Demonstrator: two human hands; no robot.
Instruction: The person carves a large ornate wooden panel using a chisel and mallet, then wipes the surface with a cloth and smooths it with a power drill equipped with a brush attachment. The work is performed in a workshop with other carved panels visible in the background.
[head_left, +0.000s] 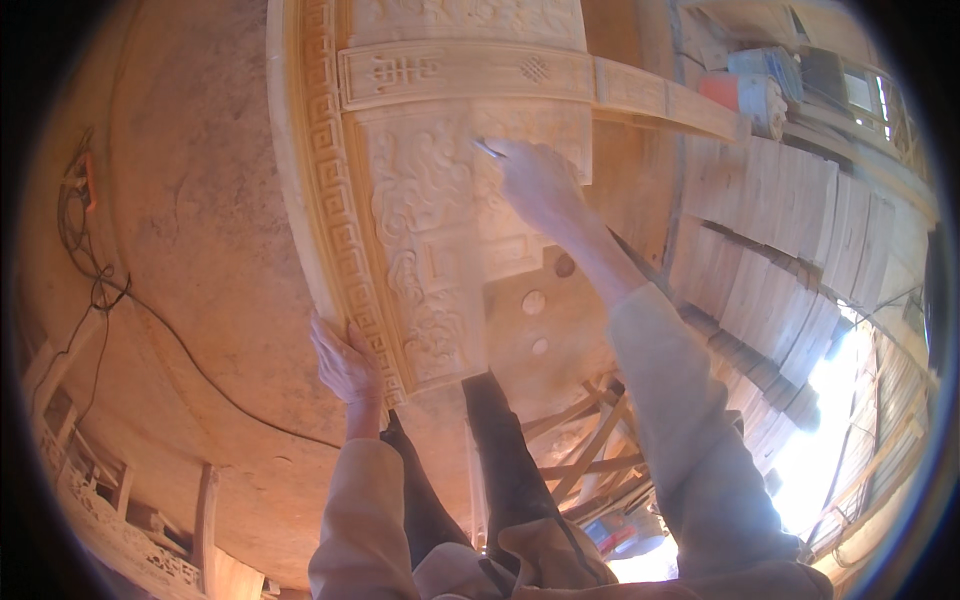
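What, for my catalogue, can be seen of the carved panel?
The carved panel looks like pale wood. A key-pattern border runs down its left side; swirling relief covers much of its face, crossed by a patterned band. Its top leans left. The left hand rests on its lower left edge; the right hand holds a slim tool over it.

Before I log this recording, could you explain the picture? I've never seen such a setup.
There's no machine: these are a person's bare hands. A wide camera worn on the head looks down, so straight edges bend near the rim. The left hand touches the left edge of a carved panel; whether it grips is unclear. The right hand holds a slim tool over the carving. Around them are a dark cord and stacked boards.
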